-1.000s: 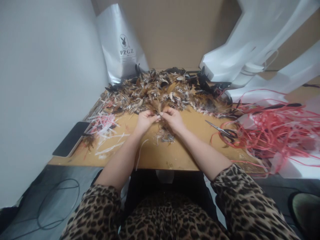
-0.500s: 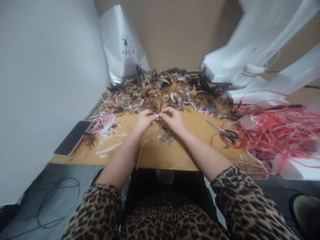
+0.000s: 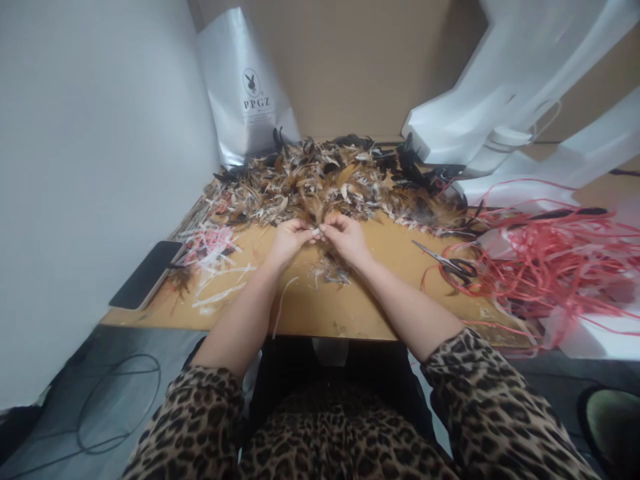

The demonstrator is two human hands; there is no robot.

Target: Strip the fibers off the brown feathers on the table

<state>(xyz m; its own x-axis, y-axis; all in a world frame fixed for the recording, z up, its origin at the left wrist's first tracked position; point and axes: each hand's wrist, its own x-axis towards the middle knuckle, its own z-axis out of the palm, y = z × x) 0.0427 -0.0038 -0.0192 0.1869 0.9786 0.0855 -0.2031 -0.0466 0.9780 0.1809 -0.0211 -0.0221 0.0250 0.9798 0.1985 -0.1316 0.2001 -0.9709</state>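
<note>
Both hands meet over the middle of the table, fingertips pinched together at the base of a small bunch of brown feathers [image 3: 314, 207]. My left hand [image 3: 291, 239] is closed on it from the left. From the right, my right hand [image 3: 346, 237] pinches at the same spot, thumb tip close to the other thumb. The feathers fan upward, away from me. Directly behind lies a wide pile of brown, white and black feathers [image 3: 280, 187]. Loose feather scraps [image 3: 331, 270] lie just below the hands.
On the left are a phone [image 3: 146, 275] and white and pink strips [image 3: 213, 247]. Scissors [image 3: 447, 261] lie at right beside a tangle of red strings [image 3: 565, 267]. A silver bag [image 3: 250, 93] stands at the back left, and white sheeting [image 3: 480, 87] hangs over the back right.
</note>
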